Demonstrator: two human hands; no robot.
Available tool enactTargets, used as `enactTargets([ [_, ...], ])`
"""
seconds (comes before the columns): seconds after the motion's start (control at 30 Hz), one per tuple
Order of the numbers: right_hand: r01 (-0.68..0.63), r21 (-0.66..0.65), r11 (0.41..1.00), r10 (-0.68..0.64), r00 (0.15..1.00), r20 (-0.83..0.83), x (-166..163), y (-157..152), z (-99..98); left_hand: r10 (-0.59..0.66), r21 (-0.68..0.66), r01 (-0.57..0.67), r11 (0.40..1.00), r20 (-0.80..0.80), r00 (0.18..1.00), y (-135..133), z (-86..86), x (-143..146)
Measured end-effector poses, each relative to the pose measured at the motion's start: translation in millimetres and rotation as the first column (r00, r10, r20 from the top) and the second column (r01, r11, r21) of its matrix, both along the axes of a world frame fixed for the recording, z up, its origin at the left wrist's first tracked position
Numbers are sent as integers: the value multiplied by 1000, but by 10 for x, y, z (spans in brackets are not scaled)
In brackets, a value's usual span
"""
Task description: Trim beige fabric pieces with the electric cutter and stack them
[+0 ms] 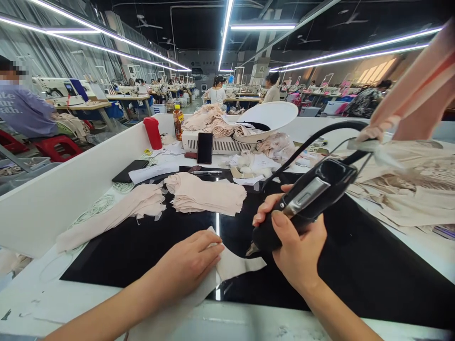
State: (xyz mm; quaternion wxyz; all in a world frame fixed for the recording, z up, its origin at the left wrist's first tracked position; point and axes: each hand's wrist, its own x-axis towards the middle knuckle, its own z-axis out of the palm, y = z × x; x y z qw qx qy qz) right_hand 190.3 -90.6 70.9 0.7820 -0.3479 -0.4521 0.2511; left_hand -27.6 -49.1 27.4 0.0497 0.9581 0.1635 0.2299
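My right hand (298,246) is wrapped round a black corded electric cutter (302,199) with a silver strip on its body. Its small metal tip points down and left, close to the edge of a pale cloth piece (236,265). My left hand (194,258) presses on that cloth with its fingers together and bent; the thumb is mostly hidden. The cloth lies on a glossy black board (142,255) and runs back under my left forearm. Beyond my left hand lies a stack of pale pink cut pieces (208,193), with a longer bunch of strips (117,215) to its left.
Behind the stack stand a phone (205,148), a red cup (152,132), a bottle (178,121) and a white machine (209,144) piled with cloth. More fabric (412,189) is heaped at right. The cutter's cable (305,142) arches up beside hanging pink cloth (408,90). Co-workers sit farther off.
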Motion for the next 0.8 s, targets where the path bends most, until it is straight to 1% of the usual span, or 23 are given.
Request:
enactTargets([
  [0.17, 34, 8, 999, -34, 999, 19, 48, -102, -68, 12, -174, -9, 985, 21, 1000, -176, -26, 159],
  [0.27, 31, 5, 1000, -31, 999, 30, 58, -151, -87, 45, -206, -44, 978, 0, 999, -219, -65, 193],
  [0.47, 18, 21, 1000, -19, 999, 43, 64, -232, -99, 45, -151, -61, 987, -105, 993, -245, -47, 195],
  [0.7, 11, 29, 1000, -12, 999, 35, 51, -266, -104, 68, 25, -64, 998, -256, 964, -306, -29, 241],
  [0.8, 16, 25, 1000, -17, 999, 35, 53, -266, -98, 72, 28, -67, 997, -276, 958, -324, -13, 244],
])
